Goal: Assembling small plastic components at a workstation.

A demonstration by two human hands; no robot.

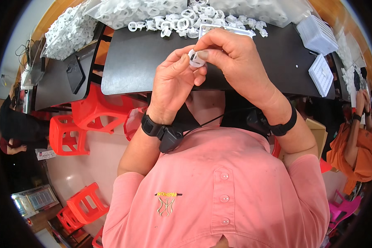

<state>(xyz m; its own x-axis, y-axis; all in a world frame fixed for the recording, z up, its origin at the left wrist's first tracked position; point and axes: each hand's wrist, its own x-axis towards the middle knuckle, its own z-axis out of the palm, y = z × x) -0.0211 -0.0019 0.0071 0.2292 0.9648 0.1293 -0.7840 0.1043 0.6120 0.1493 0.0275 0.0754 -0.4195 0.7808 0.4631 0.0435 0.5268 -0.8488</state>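
Between my hands, above the near part of the dark table [128,62], is a small round white plastic part [197,62] with a dark slot in it. My left hand [173,76] pinches it from the left between thumb and fingers. From the right, my right hand [231,51] presses its thumb and forefinger against the same part; whether a second small piece sits in that pinch is hidden. Just beyond my hands lies a heap of loose white plastic parts [182,22], and a white tray [204,29] is partly covered by my right hand.
Clear bags of white parts [132,12] line the far edge. At right are stacked white trays [317,35] and a single tray [320,75]. A black phone [75,74] lies on the left table. Red stools [68,134] stand at left; a person in orange [355,153] sits at right.
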